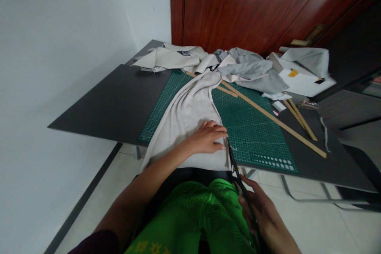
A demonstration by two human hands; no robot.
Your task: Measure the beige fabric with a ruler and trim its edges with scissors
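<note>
A person in a green mesh vest (190,202) works black scissors (233,162) along the right edge of a length of off-white cloth (190,115), spread over a green cutting mat (253,115) and reaching past the near edge of a dark table (119,99). The left hand (208,139) lies palm down on the fabric, gripping nothing, its fingertips just beside the blades; the right hand (263,206), well apart, is closed around the handles, though its grip is partly in shadow. Trimming that edge appears to be the step in hand; the next snip would call for a taut edge and fingers clear of the points. Whether the blades are parted cannot be told from here. Yellow characters on the vest are cropped and too blurred to read surely, and a yellow label (293,73) on a white box (311,83) shows no legible brand. The mat carries a printed grid, with rows of pale shapes in one corner.
</note>
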